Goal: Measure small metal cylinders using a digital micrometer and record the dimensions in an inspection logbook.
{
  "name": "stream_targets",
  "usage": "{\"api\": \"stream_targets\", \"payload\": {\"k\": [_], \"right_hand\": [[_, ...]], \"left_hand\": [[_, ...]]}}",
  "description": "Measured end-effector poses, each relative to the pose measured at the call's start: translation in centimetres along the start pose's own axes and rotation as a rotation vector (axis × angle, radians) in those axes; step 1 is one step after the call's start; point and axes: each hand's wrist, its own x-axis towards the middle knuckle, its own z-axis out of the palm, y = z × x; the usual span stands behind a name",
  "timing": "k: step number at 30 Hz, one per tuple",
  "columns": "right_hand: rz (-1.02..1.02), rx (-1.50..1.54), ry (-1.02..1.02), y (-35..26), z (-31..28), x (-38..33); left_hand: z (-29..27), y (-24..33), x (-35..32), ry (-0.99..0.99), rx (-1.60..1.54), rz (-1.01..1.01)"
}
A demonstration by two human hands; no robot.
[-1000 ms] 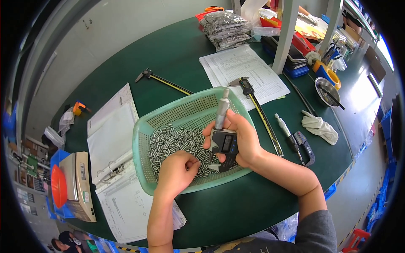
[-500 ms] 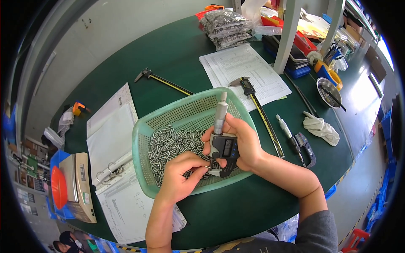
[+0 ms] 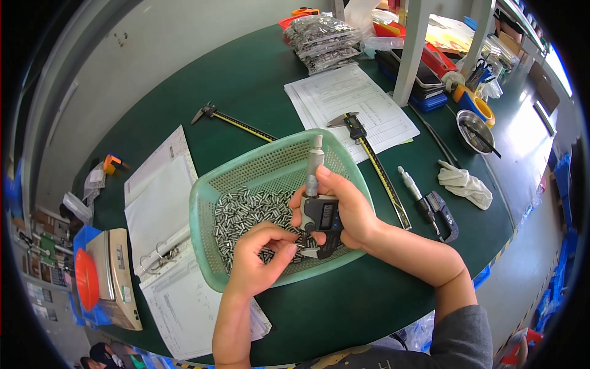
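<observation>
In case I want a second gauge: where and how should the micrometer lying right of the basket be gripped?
Take the lying micrometer by its dark curved frame, probably from the right: the frame's rounded back faces that way, while its open side faces left, toward the caliper. The slim silver thimble points away and looks the poorer hold.

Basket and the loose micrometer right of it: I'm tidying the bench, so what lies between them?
A digital caliper lies between the basket and the loose micrometer, as the head view shows.
</observation>
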Motion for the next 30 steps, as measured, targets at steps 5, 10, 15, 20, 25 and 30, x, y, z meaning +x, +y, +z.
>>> {"api": "stream_targets", "payload": {"k": [5,10,15,20,25,30], "right_hand": [[-0.037,-0.196,-0.068,-0.22,0.08,-0.22],[-0.031,-0.093,-0.054,-0.08,0.35,-0.09],[-0.032,-0.047,-0.068,-0.15,0.27,-0.14],[-0.023,-0.167,-0.100,-0.09,-0.10,0.01],[-0.036,-0.153,-0.102,-0.02,-0.09,-0.21],[-0.057,-0.140,-0.044,0.17,0.51,-0.14]], "left_hand": [[-0.09,-0.36,-0.05,0.001,-0.116,-0.074],[0.14,-0.10,0.02,-0.017,-0.093,-0.099],[0.15,0.05,0.07,-0.042,-0.079,-0.090],[0.25,0.04,0.12,-0.059,-0.090,-0.085],[0.48,-0.03,-0.05,-0.056,-0.121,-0.102],[0.33,-0.19,-0.19,-0.061,-0.114,-0.107]]}}
